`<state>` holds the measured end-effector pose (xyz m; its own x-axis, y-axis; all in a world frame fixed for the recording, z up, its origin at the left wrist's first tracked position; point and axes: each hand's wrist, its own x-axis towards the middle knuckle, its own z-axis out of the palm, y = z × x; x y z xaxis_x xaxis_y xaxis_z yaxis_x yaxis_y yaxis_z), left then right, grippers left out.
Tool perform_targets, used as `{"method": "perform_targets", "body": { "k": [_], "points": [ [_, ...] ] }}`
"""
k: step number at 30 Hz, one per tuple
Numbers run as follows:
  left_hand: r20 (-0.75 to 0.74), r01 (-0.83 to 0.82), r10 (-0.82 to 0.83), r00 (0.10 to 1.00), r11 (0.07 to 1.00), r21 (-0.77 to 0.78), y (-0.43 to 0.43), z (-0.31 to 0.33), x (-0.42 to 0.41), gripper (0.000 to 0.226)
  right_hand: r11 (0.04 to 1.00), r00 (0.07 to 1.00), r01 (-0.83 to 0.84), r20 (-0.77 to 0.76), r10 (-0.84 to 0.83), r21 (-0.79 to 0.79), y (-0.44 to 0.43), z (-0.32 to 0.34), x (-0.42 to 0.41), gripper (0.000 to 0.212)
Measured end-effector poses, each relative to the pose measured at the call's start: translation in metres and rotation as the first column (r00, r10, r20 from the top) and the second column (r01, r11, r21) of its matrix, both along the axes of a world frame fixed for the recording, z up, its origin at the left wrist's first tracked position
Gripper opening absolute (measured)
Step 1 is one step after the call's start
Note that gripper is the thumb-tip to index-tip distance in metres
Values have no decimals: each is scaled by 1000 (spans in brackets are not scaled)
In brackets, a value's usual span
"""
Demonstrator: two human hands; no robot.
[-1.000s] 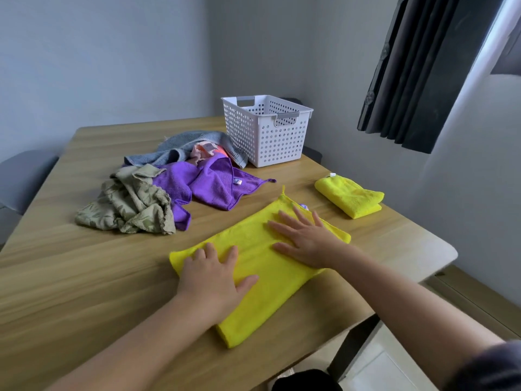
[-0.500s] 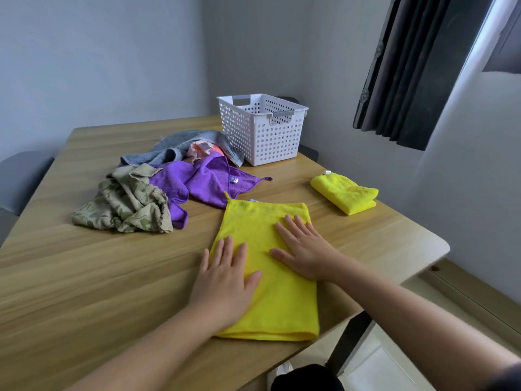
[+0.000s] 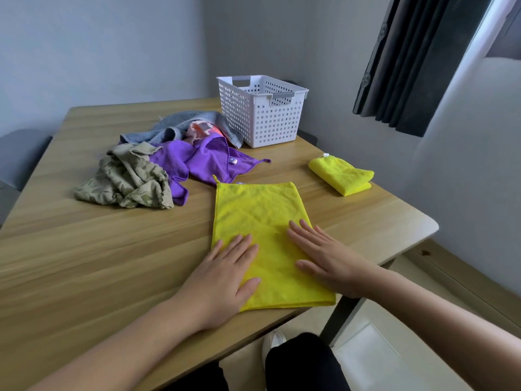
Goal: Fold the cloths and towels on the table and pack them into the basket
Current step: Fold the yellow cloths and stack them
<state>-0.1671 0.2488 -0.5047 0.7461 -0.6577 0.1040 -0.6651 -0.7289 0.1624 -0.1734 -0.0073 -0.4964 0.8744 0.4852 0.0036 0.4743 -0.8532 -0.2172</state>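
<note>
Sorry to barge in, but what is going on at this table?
A person is folding cloths. The left hand and the right hand lie flat on a yellow cloth at the near edge of the table. A folded yellow cloth sits to the right. A purple cloth, a grey towel and an olive cloth lie crumpled beside the white basket.

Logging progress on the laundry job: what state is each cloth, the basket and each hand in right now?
Large yellow cloth: spread flat, not fully folded.
Small yellow cloth: folded, outside the basket.
Purple cloth: unfolded, rumpled.
Olive cloth: crumpled.
Grey towel: unfolded, heaped.
Basket: upright, no cloth visible inside.
Left hand: open, flat on large yellow cloth.
Right hand: the same.
</note>
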Motion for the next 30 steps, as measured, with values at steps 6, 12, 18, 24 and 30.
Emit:
{"method": "perform_targets", "body": {
  "k": [6,12,18,24,30],
  "points": [
    [45,137,-139,989,990,39,17,-3,-29,84,981,976,-176,112,185,-82,-13,-6,-60,92],
    [30,29,-38,999,965,261,9,2,-48,103,994,945,-105,310,104,-14,-6,-22,-66,56],
    [163,129,-125,979,992,-16,21,-11,-69,71,987,947,-142,299,116,68,-19,-19,-85,46],
    [-110,-55,-3,994,850,-523,36,14,-72,16,871,989,68,79,-122,487,-18,10,-93,17],
    [-350,-383,179,920,604,-699,25,40,-19,18,490,952,269,-151,-267,829,13,45,-42,13]
  ]
}}
